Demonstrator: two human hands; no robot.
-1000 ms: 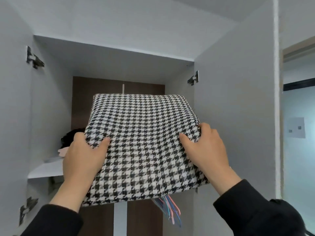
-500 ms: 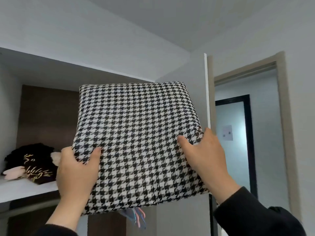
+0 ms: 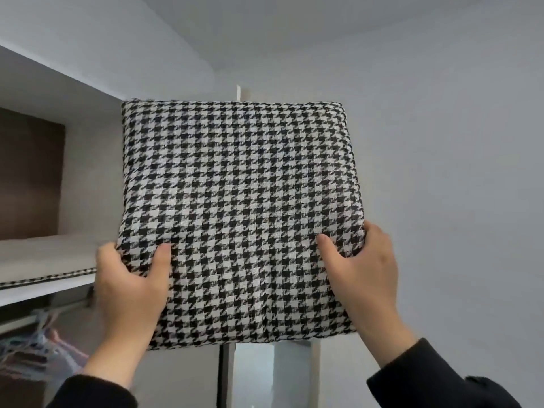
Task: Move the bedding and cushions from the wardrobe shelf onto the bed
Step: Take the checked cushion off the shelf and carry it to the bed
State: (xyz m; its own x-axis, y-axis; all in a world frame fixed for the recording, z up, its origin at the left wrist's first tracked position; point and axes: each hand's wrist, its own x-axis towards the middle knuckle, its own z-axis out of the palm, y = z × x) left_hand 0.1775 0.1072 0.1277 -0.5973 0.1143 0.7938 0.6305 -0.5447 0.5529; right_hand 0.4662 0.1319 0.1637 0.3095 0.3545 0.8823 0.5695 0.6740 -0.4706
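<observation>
A square black-and-white houndstooth cushion (image 3: 238,213) is held up in the air in front of me, clear of the wardrobe. My left hand (image 3: 129,284) grips its lower left corner and my right hand (image 3: 362,275) grips its lower right corner, thumbs on the near face. The wardrobe shelf (image 3: 44,285) lies at the left, and a thin houndstooth edge of another cushion (image 3: 50,276) shows lying flat on it. The bed is out of view.
The wardrobe's open door edge (image 3: 240,91) rises behind the cushion. Coloured hangers (image 3: 38,346) hang on a rail under the shelf at lower left. Plain grey wall (image 3: 456,172) fills the right; a dark door frame (image 3: 223,375) shows below the cushion.
The cushion has come out of the wardrobe and swung right with both hands still on it. The view has turned right, so the dark plush item on the shelf has left the frame.
</observation>
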